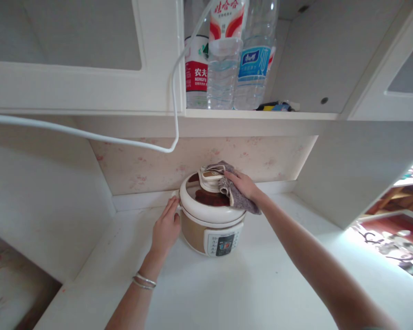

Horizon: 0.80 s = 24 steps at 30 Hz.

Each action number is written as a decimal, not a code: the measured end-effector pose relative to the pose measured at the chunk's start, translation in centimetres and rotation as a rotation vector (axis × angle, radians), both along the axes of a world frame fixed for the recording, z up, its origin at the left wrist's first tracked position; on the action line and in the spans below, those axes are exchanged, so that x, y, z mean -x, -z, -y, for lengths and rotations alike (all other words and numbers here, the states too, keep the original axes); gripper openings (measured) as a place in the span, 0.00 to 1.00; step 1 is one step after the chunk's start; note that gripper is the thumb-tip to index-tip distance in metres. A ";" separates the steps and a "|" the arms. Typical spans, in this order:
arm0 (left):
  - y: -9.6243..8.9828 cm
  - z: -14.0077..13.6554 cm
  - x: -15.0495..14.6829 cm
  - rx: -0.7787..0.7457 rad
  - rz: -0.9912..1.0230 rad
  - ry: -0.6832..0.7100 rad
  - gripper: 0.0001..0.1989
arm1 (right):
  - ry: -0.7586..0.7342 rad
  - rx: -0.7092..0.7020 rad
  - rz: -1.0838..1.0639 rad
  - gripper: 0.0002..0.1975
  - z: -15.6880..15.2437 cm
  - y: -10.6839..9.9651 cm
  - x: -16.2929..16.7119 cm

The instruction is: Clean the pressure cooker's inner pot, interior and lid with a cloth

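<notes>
Our right hand (241, 184) holds cloth (241, 201) on cooker (193, 230); left hand (166, 227), unclenched, touches its left side. Wiping seems underway, remainder unclear.

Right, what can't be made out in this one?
All in the head view:
Right hand's palm: hidden by the back of the hand and the cloth.
Part of the lid: covered by the cloth.
Back of the cooker: hidden by its own front and lid.
Panel's small print: too small.
Bottles' tops: cut off by the top edge.
Cable's ends: beyond the left and top edges.
</notes>
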<state>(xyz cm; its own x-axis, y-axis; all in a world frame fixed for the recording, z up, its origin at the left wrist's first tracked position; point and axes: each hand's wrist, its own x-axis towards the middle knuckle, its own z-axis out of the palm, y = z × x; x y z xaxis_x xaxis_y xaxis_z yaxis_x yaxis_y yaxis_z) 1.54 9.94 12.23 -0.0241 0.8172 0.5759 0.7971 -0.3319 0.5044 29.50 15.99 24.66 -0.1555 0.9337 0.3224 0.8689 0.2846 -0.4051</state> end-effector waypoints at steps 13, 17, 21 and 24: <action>-0.5 0.7 -0.6 0.103 -0.086 -0.081 0.22 | -0.425 -0.508 0.283 0.20 9.1 3.2 9.6; -0.7 0.9 -0.1 0.197 -0.120 -0.081 0.16 | -0.495 -0.344 0.416 0.20 4.3 1.0 14.9; -1.1 0.8 -0.2 0.210 -0.150 -0.196 0.14 | -0.339 -0.112 0.462 0.23 -1.3 -0.3 18.1; -1.5 0.8 -0.2 0.191 -0.211 -0.206 0.15 | -0.274 -0.088 0.446 0.25 -3.5 -0.4 18.7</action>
